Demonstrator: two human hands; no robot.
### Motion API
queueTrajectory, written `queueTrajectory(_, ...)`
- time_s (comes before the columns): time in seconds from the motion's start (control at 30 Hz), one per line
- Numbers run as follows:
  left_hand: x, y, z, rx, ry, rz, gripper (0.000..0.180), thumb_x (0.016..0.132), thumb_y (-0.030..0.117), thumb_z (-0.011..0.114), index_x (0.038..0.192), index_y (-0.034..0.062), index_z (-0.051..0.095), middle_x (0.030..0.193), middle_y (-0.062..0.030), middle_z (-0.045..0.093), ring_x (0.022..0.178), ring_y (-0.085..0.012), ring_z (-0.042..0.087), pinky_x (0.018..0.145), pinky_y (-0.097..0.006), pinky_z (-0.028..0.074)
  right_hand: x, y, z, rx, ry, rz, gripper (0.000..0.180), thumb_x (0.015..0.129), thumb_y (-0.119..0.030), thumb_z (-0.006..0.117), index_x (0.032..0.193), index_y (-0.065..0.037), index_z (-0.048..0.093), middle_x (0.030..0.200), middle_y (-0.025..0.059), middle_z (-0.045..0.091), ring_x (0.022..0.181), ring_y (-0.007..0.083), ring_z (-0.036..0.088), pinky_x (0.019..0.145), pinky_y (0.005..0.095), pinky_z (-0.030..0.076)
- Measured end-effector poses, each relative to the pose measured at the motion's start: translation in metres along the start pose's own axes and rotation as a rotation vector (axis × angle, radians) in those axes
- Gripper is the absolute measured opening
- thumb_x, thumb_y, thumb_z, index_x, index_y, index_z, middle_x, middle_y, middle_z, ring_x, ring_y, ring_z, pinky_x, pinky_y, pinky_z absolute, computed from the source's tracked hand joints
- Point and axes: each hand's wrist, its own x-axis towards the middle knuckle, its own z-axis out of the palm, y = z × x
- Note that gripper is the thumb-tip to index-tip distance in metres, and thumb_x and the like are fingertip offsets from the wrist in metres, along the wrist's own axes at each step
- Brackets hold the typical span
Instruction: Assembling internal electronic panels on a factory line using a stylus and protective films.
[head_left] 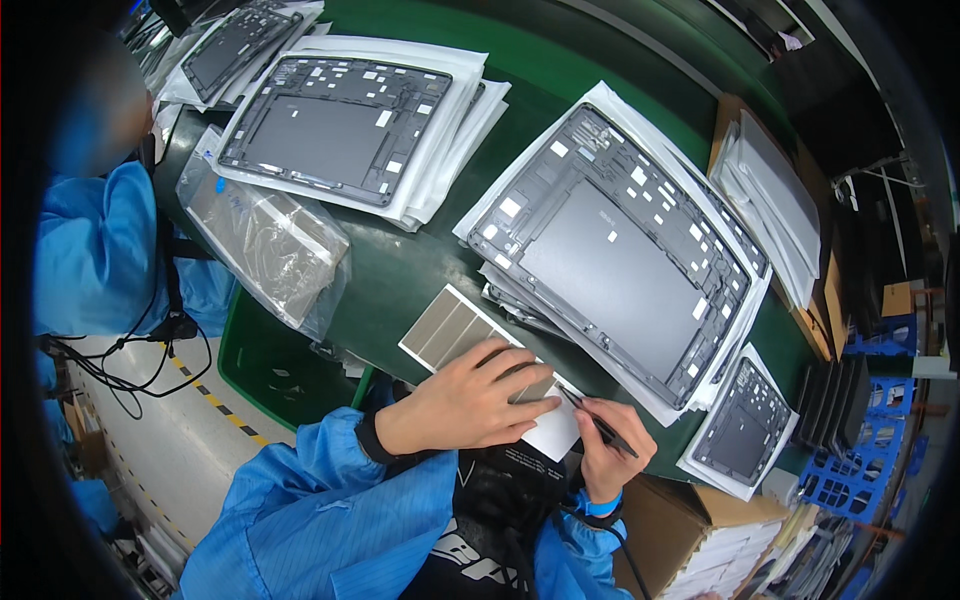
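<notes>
A sheet of grey-brown adhesive strips on white backing (pixel 447 330) lies slantwise at the near edge of the green table. My left hand (pixel 470 400) rests palm down across it, fingers apart and pressing on its surface. Black tweezers (pixel 612 436) are pinched in my right hand (pixel 612 450), their tips at the sheet's right edge beside my left fingertips. Whether anything sits between the tips is too small to tell. Just beyond my hands lies a grey tablet back housing (pixel 610 270) with white patches, on a stack with white foam sheets.
Another stack of housings (pixel 330 125) stands far left, beside a clear plastic bag of strip sheets (pixel 270 240). At right are a smaller-looking housing (pixel 742 422) and a cardboard box (pixel 680 530). A green bin (pixel 265 370) stands below the table. A co-worker's blue sleeve (pixel 110 250) shows left.
</notes>
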Motion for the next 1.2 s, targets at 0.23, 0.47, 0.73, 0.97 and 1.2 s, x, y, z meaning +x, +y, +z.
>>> queueTrajectory(0.23,0.000,0.000,0.000,-0.012,-0.004,-0.004,0.040,0.088,0.036,0.074,0.125,0.0231,0.071,0.129,-0.0047,0.063,0.122,-0.0240,0.057,0.107,-0.045,0.044,-0.004,0.003,-0.001,-0.062,-0.024,-0.053,0.024,0.075,-0.003,0.089,0.095,0.001,0.076,0.091,0.0145,0.076,0.079,0.0242,0.074,0.071,0.0303,0.057)
queueTrajectory(0.47,0.000,-0.001,0.001,-0.025,-0.009,-0.008,0.039,0.088,0.036,0.074,0.125,0.0231,0.071,0.130,-0.0047,0.063,0.123,-0.0241,0.056,0.107,-0.045,0.043,-0.005,0.001,0.002,0.013,0.050,0.045,0.018,0.075,0.002,0.086,0.091,0.003,0.077,0.086,0.0155,0.076,0.077,0.0231,0.073,0.070,0.0286,0.056)
queueTrajectory(0.73,0.004,0.004,-0.015,0.000,-0.076,-0.003,0.038,0.088,0.034,0.074,0.122,0.0177,0.071,0.131,-0.0064,0.062,0.124,-0.0262,0.056,0.108,-0.045,0.043,0.001,-0.025,-0.054,0.137,0.260,-0.116,0.024,0.078,-0.016,0.089,0.082,0.003,0.074,0.076,0.0174,0.074,0.069,0.0284,0.075,0.068,0.0353,0.062)
queueTrajectory(0.97,0.082,0.030,-0.090,0.122,-0.034,0.383,0.033,0.083,0.026,0.076,0.111,0.0089,0.069,0.112,-0.0077,0.064,0.104,-0.0239,0.061,0.092,-0.040,0.051,0.120,-0.005,-0.110,0.014,0.348,-0.003,0.011,0.087,0.005,0.076,0.097,0.008,0.073,0.090,0.0105,0.072,0.085,0.0165,0.071,0.079,0.0260,0.057)
queueTrajectory(1.2,0.201,-0.012,-0.070,0.202,0.054,0.447,0.046,0.085,0.031,0.076,0.122,0.0074,0.066,0.117,-0.0121,0.056,0.110,-0.0282,0.056,0.085,-0.039,0.050,0.149,0.042,-0.098,0.104,0.302,0.009,0.010,0.088,-0.002,0.079,0.094,0.005,0.074,0.086,0.0069,0.074,0.079,0.0123,0.069,0.075,0.0242,0.054)
